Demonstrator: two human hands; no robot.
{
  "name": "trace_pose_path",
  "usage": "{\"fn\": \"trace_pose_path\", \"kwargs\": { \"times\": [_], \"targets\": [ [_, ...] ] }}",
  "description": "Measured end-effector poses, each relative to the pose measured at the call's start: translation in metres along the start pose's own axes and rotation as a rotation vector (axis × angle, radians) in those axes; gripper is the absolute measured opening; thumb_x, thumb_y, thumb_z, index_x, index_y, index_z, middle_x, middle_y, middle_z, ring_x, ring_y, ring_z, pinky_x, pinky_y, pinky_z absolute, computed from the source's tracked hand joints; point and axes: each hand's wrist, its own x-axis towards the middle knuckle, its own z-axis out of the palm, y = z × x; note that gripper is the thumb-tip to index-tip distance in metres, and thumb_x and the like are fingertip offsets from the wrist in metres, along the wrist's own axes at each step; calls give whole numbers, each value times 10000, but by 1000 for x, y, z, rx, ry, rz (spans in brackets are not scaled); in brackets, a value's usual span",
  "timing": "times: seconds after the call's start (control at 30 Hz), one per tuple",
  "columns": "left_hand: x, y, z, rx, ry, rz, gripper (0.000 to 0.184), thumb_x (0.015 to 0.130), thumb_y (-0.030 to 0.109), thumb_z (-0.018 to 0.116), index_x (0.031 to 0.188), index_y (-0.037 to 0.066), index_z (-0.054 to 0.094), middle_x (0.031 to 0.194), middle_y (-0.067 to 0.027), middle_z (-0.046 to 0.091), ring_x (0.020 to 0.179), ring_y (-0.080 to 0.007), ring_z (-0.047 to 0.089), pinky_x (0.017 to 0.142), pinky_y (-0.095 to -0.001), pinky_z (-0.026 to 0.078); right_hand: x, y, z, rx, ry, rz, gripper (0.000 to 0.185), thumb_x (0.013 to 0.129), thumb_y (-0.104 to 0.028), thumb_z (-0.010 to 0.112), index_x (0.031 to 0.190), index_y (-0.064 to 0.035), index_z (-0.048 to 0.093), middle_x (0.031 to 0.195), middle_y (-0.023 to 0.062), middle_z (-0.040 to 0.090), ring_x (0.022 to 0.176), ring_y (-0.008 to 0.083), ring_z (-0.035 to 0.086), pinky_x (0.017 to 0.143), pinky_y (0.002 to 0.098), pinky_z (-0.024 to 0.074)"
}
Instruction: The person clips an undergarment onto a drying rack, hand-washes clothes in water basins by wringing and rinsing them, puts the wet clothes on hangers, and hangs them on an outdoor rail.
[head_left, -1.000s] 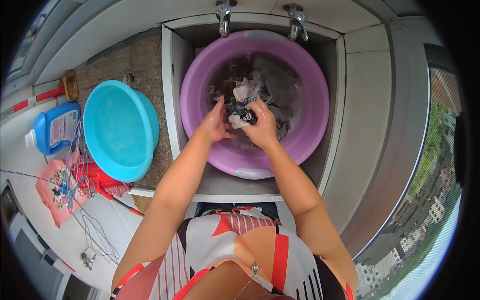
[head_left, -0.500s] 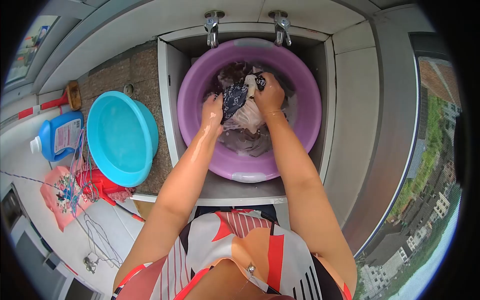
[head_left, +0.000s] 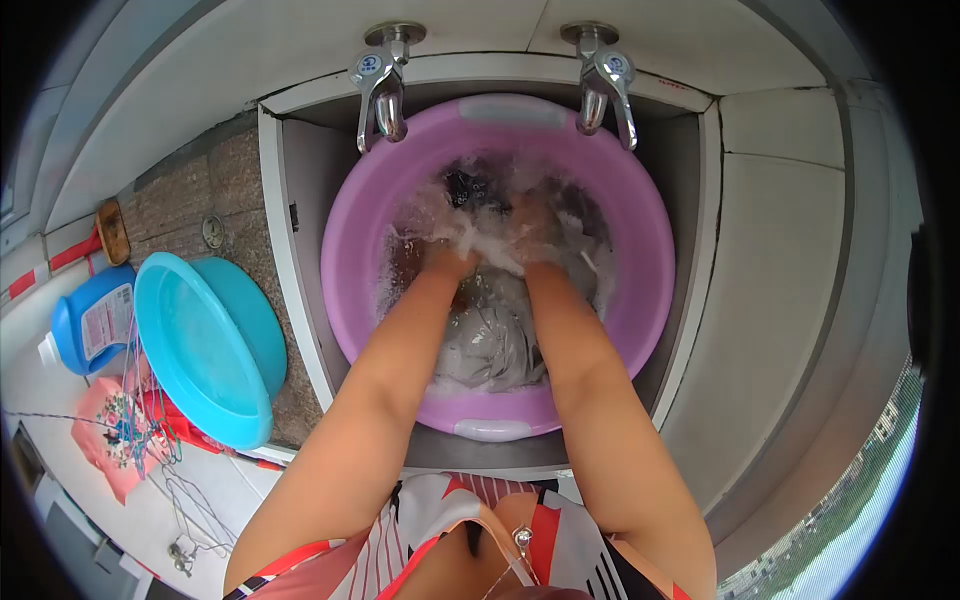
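Both hands are down in the splashing, foamy water of a purple basin (head_left: 345, 240). My left hand (head_left: 448, 258) is under the surface left of centre, its fingers hidden by water and froth. Close beside it, my right hand (head_left: 538, 250) is also sunk past the wrist and smeared by splash. Dark patterned cloth (head_left: 468, 188) shows just beyond the hands. Wet grey cloth (head_left: 495, 345) bulges up on the near side, between my forearms. What either hand grips cannot be made out.
Two metal taps, a left one (head_left: 385, 85) and a right one (head_left: 603, 80), overhang the basin's far rim. The basin sits in a square sink (head_left: 295, 160). To the left are a turquoise basin (head_left: 262, 320), a blue bottle (head_left: 92, 318) and a wooden-backed brush (head_left: 113, 232).
Both hands have plunged from above the water into it, taking the dark patterned and pale cloth down. The water now splashes and foams. My view has moved closer to the basin.
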Motion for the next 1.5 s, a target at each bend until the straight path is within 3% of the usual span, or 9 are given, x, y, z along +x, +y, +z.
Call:
{"fn": "trace_pose_path", "kwargs": {
  "times": [0.13,0.23,0.33,0.67,0.9,1.0,1.2,1.37,1.5],
  "targets": [
    [-25,25,-71,-331,481,109,486,822,361,607,1160,20,533,1248,-232,488,1131,-400,475,974,-463,383,-26,-158,-22,-694,142,-82,193,744,-201,659,911,-109,635,878,112,626,890,312,571,746,415,450],
    [-38,37,-109,-2113,-84,-467,445,874,402,566,1151,54,547,1190,-186,547,997,-348,563,874,-416,471,-104,-235,-17,-276,49,-332,210,688,-248,697,858,-147,627,854,108,581,860,331,540,722,444,404],
    [-64,57,-171,-2330,-479,-30,436,924,405,499,1147,32,535,1082,-111,597,938,-223,597,819,-361,499,-159,-289,3,-247,31,-569,237,654,-253,728,819,-129,611,868,112,557,837,311,539,696,407,413],
    [-68,36,-172,-1569,166,-381,312,850,62,473,1150,-20,502,936,-124,626,784,-218,617,707,-333,514,-32,-206,-29,-548,329,-322,401,605,-304,742,931,-118,599,881,150,558,849,366,564,723,445,470],
    [-55,40,-74,83,-1,-107,628,860,482,506,1358,118,393,1385,-229,353,1265,-399,345,1053,-438,272,-71,-132,-11,-909,114,-199,672,656,-298,758,1274,-236,500,1247,151,446,1208,330,390,1042,473,263],
    [17,-49,103,-573,14,-141,589,859,427,516,1327,81,425,1336,-219,425,1250,-387,372,1061,-447,266,-30,-89,0,-925,-298,242,703,696,-330,726,1315,-172,433,1350,196,370,1295,341,273,1019,530,214],
    [-7,-4,-30,-6,-317,-32,536,843,401,562,1255,66,489,1275,-130,507,1173,-309,468,1001,-437,349,-24,-185,-28,-636,-146,219,537,746,-282,662,1216,-78,505,1238,205,487,1163,404,433,937,431,371],
    [-72,43,-159,-2115,-409,-531,509,879,473,513,1231,104,504,1173,-87,559,1048,-256,547,958,-428,406,-124,-254,-13,-158,26,-330,299,673,-203,684,904,-68,550,948,175,542,900,382,500,789,454,394],
    [-60,33,-137,-2184,-208,4,410,899,387,489,1168,81,534,1105,-89,591,990,-253,587,872,-401,476,-178,-305,9,-183,-51,-536,346,648,-346,709,829,-94,556,927,180,531,862,371,499,777,483,369]
  ]
}}
